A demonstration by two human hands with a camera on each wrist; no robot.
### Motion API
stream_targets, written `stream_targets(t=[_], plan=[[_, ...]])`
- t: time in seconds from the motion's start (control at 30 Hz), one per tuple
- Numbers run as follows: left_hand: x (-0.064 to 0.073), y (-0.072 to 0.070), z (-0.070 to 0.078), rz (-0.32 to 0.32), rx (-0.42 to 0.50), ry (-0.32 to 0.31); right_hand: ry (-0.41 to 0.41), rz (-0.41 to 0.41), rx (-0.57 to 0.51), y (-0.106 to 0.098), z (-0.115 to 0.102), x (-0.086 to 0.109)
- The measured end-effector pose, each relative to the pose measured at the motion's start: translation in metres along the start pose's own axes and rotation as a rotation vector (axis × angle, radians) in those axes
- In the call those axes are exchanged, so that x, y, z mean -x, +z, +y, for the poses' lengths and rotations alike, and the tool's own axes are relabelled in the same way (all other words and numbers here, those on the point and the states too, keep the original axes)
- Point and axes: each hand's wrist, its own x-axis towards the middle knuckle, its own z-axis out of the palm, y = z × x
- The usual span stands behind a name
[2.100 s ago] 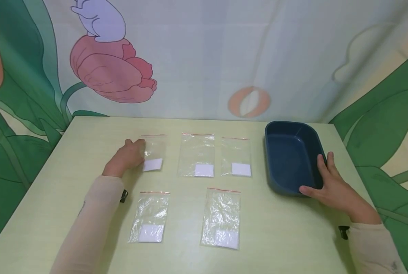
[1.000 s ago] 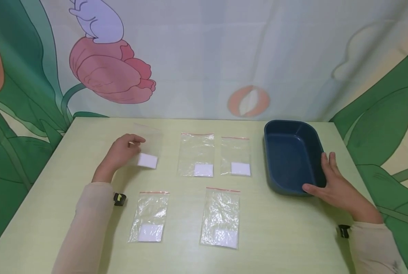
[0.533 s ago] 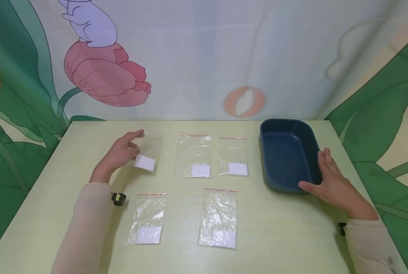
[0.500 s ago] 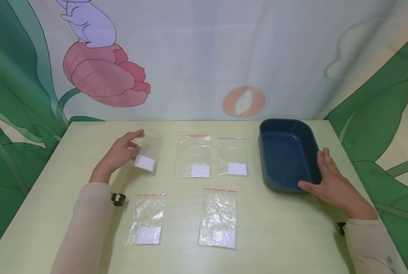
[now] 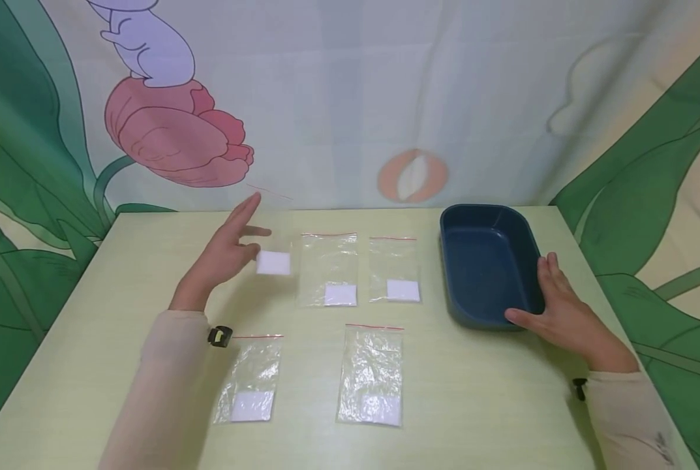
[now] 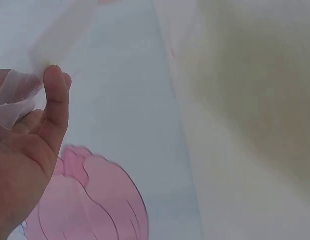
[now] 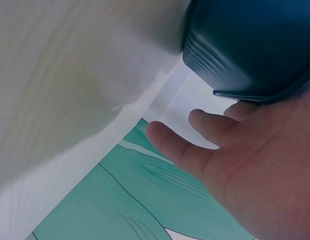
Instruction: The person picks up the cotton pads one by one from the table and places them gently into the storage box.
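Note:
My left hand (image 5: 226,253) pinches a clear zip-lock bag (image 5: 273,263) by its left side, raised off the far left of the table. A white rectangle shows at the bag's bottom, and its red seal line overlaps the curtain. In the left wrist view, the thumb and curled fingers hold the clear plastic (image 6: 17,92). At the right, my right hand (image 5: 569,320) touches the near right corner of a dark blue bin (image 5: 490,271), fingers fairly straight along its side and thumb at the front. Nothing lies inside the bin. The right wrist view shows the palm beside the bin's wall (image 7: 245,60).
Two more zip-lock bags lie flat in the back row, one in the middle (image 5: 328,261) and one nearer the bin (image 5: 393,261). In front lie a left bag (image 5: 252,372) and a right bag (image 5: 370,365). A printed curtain (image 5: 326,117) hangs behind the table (image 5: 455,405).
My left hand has picked up the back-left bag from the table, raised it and moved it slightly right and farther back. The right hand stays at the bin. The head view has shifted a little.

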Motion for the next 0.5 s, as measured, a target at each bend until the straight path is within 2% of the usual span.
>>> stream_targets(t=[0.13, 0.2, 0.27, 0.37, 0.5], plan=[[-0.01, 0.015, 0.018, -0.036, 0.048, 0.045, 0.008, -0.001, -0.006, 0.0, 0.002, 0.0], [-0.012, 0.023, 0.033, -0.057, 0.068, 0.052, 0.011, 0.001, -0.006, 0.0, 0.003, 0.0], [-0.016, 0.031, 0.039, -0.069, 0.081, 0.063, 0.016, -0.003, -0.009, 0.0, 0.003, 0.0], [-0.024, 0.042, 0.047, -0.094, 0.083, 0.089, 0.022, -0.006, -0.012, 0.0, 0.002, 0.0], [-0.034, 0.056, 0.049, -0.151, 0.089, 0.143, 0.029, -0.007, -0.003, -0.001, 0.002, 0.0]])
